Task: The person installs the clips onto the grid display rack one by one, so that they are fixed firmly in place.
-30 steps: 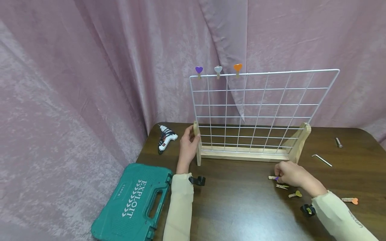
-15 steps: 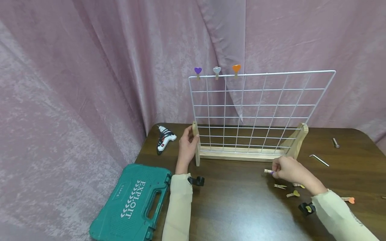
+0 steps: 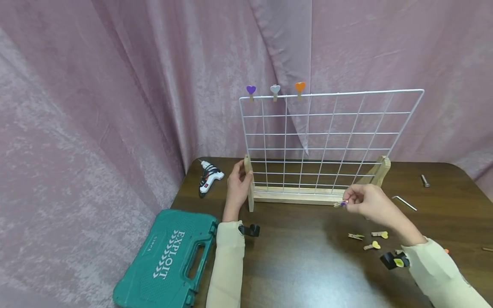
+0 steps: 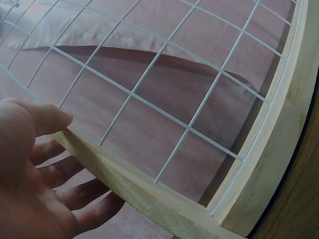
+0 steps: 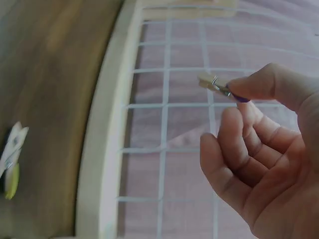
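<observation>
My right hand (image 3: 370, 204) pinches a small wooden clothespin (image 5: 215, 84) with a purple heart, between thumb and fingertips, in front of the stand's base. Its wooden tip and metal spring stick out past the thumb. At the stand's left end, my left hand (image 3: 237, 188) grips the wooden side piece (image 4: 134, 186), thumb on one face and fingers curled behind. The wooden stand carries a white wire grid (image 3: 327, 134). Along the grid's top wire, at the left, sit a purple heart clothespin (image 3: 251, 90), a white one (image 3: 275, 90) and an orange one (image 3: 299, 87).
Several clothespins, one with a yellow heart (image 3: 375, 245), lie on the table (image 3: 292, 261) near my right wrist. A hex key (image 3: 404, 203) and a bolt (image 3: 425, 181) are at the right. A glue gun (image 3: 209, 177) and a green case (image 3: 169, 256) stand left; a pink curtain hangs behind.
My right hand has lifted the purple heart clothespin off the table and moved it up and slightly left toward the stand. The left hand stays on the side piece.
</observation>
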Tool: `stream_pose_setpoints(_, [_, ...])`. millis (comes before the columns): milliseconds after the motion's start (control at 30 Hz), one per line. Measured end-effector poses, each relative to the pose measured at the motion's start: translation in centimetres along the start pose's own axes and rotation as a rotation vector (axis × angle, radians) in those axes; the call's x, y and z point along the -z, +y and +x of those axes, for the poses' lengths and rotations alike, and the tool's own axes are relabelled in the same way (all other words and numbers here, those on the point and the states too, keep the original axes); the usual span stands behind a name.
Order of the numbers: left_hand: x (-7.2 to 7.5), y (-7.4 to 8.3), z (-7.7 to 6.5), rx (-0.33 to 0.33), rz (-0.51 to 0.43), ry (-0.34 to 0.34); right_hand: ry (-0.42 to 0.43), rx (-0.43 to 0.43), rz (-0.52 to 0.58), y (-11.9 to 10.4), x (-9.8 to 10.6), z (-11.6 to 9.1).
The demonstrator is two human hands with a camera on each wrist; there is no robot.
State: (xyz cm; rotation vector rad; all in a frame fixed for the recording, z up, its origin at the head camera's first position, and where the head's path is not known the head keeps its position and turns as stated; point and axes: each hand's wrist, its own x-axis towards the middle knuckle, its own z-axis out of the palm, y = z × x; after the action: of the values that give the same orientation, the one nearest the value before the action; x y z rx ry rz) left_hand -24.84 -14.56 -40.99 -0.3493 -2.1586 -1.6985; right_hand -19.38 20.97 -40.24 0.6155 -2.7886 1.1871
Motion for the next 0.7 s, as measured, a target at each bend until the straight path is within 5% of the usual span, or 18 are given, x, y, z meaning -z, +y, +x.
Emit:
stream_pose_setpoints(467, [0.0,0.1,0.1,0.004,-0.012,0.002,-0.091,0.133,0.488,-5.3,3.0,1.4])
stream_pose_setpoints(700, [0.0,0.1,-0.1,0.022,-0.010,-0.001,-0.028,0.211,0.435,-9.1,5.4,2.9])
